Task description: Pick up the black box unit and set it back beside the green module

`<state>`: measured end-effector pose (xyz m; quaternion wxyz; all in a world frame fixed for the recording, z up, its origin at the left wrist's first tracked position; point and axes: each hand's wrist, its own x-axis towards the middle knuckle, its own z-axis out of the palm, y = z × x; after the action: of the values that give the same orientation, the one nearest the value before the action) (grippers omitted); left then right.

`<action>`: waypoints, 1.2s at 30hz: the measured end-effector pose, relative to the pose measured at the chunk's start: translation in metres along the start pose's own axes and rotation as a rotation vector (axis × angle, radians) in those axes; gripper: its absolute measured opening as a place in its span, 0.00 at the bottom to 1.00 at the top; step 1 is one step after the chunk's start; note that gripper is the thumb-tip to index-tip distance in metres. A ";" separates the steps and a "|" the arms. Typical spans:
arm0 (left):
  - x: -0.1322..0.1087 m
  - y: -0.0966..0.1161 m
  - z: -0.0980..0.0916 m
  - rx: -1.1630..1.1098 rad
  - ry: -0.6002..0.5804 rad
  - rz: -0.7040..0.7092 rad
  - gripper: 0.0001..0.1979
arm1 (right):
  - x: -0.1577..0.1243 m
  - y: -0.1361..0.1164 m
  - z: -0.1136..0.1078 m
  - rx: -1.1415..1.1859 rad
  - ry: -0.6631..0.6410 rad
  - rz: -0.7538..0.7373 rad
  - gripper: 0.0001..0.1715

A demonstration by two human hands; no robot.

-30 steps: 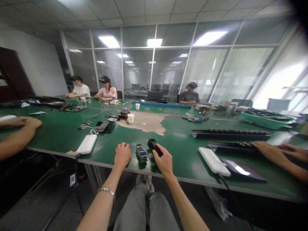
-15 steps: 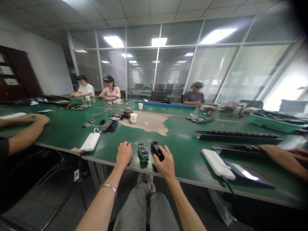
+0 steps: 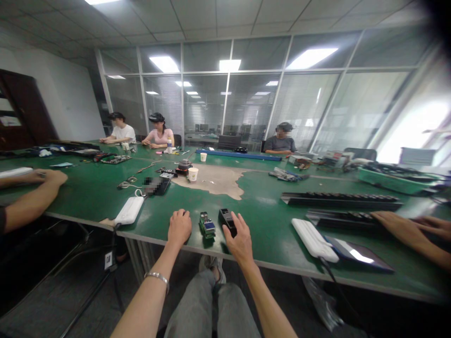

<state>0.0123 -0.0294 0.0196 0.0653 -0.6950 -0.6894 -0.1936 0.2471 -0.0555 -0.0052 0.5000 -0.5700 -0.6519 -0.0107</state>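
Observation:
My left hand (image 3: 179, 228) rests palm down near the table's front edge, fingers loosely bent on the surface, with nothing visible in it. Just right of it stands a small green circuit board stack (image 3: 206, 225) with a dark blue display on top; neither hand touches it. On its other side, a black plastic case (image 3: 226, 217) lies on the table. My right hand (image 3: 240, 238) is around the case's near end, thumb on the left and fingers along the right. Part of the case is hidden behind the fingers.
A white power bank (image 3: 129, 210) lies left on the green table (image 3: 260, 220); another white device (image 3: 312, 239) and a dark tablet (image 3: 355, 253) lie right. Black metal rails (image 3: 338, 199) are beyond, near a co-worker's hand (image 3: 398, 225). A paper cup (image 3: 192, 174) stands ahead.
The whole view has shifted slightly, so things appear a little further left. Both my hands keep their places by the board stack and the case.

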 end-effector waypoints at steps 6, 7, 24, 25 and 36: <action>0.001 -0.002 0.001 -0.006 0.008 0.004 0.17 | 0.002 -0.001 0.000 0.045 -0.057 0.012 0.26; 0.001 -0.002 0.001 -0.005 0.008 0.003 0.16 | 0.004 -0.002 0.000 0.055 -0.044 0.017 0.26; -0.001 -0.003 0.002 0.006 0.032 0.013 0.15 | 0.020 -0.089 0.010 0.122 -0.133 -0.032 0.22; -0.002 -0.003 0.003 0.009 0.037 0.014 0.15 | 0.020 -0.090 0.011 0.104 -0.148 -0.037 0.22; 0.000 -0.002 0.002 0.015 0.037 0.015 0.15 | -0.003 -0.085 0.018 -0.062 -0.199 -0.087 0.25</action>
<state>0.0103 -0.0288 0.0167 0.0846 -0.6959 -0.6844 -0.2006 0.1712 -0.0769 0.0307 0.4138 -0.5547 -0.7218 0.0041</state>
